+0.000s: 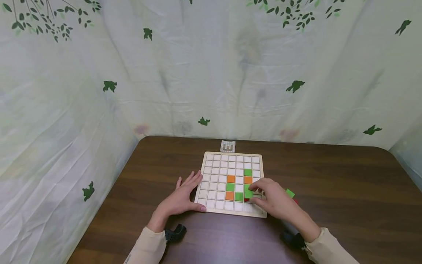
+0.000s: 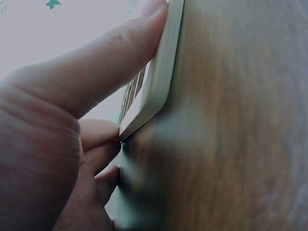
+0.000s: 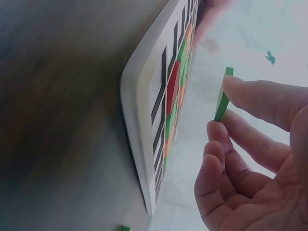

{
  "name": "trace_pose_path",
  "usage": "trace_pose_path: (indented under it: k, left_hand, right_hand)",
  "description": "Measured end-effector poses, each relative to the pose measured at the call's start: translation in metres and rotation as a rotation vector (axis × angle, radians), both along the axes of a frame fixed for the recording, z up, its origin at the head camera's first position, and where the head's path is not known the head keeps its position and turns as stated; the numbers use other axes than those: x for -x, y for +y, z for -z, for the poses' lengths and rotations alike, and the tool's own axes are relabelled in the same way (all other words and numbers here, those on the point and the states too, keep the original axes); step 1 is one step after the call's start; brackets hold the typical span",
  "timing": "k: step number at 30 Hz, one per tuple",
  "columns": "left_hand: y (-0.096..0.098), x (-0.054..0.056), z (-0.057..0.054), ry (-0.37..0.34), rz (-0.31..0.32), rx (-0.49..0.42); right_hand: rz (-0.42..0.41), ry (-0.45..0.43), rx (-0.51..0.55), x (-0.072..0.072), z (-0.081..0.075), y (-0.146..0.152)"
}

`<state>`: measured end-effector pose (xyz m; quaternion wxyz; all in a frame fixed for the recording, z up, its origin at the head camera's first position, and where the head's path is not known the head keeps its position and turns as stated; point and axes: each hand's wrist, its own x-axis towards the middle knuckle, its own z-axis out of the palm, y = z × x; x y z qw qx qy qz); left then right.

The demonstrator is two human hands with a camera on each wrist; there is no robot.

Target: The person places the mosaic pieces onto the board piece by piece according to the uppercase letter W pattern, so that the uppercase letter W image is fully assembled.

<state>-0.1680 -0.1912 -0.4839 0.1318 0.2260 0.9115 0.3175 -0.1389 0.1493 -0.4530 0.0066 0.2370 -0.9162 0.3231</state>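
A pale wooden grid board lies on the table, with orange tiles, green tiles and a red tile in some of its white cells. My right hand pinches a green square tile between thumb and fingers. That tile is raised above the board's right part and, in the head view, covers most of the red tile. Along the board's left edge rests my left hand, fingers spread and thumb at the near-left corner. The left wrist view shows its thumb against the board's edge.
Beside the right hand lie a loose green tile and a red piece, partly hidden by the wrist. A small printed card sits beyond the board's far edge. The brown table ends at a hanging leaf-patterned cloth.
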Motion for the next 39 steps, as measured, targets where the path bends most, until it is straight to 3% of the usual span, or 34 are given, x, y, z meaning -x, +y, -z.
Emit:
trace_pose_path:
  k: [10, 29, 39]
  left_hand:
    - [0.0, 0.001, 0.0, 0.0, 0.005, -0.003]
    - [-0.001, 0.001, 0.001, -0.001, 0.01, -0.002]
    - [0.0, 0.002, 0.001, -0.002, 0.011, 0.007]
  right_hand:
    - [-0.025, -0.007, 0.019, 0.003, 0.005, -0.021]
    - [-0.06, 0.074, -0.024, 0.009, 0.005, -0.049]
    - [-0.073, 0.036, 0.004, 0.015, 0.006, -0.061]
